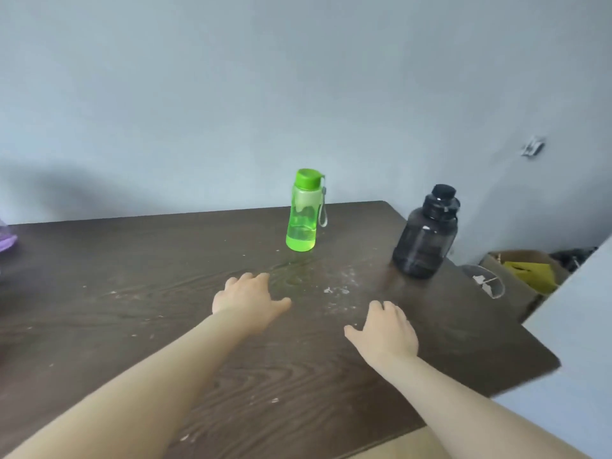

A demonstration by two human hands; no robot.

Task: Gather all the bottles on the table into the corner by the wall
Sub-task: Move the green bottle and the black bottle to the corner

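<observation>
Dark wood-grain table (132, 293) seen from above and behind the person's outstretched forearms, with a pale grey-blue wall (231, 94) running along its far edge. Left hand (246, 301): palm down over the middle of the tabletop, fingers loosely spread and curled forward, holding nothing; whether it touches the surface cannot be told. Right hand (385, 331): palm down nearer the table's right side, fingers likewise relaxed and apart, thumb pointing toward the left hand, empty. Green bottle (303, 212): translucent, upright, with a green cap and a grey wrist strap hanging at its right side; it stands near the far edge by the wall, beyond the left hand and slightly to its right, well apart from both hands. Black bottle (425, 235): dark, smoky, wide-bodied jug with a black cap, upright near the right edge of the table, beyond the right hand and to its right, not touched by either hand. The two bottles stand apart from each other. White specks and smears (337, 289) mark the surface between the hands and the bottles. A purple object (6, 240) is cut off at the left border. Off the table at right, a cardboard box (523, 270) with yellow contents sits on the floor
</observation>
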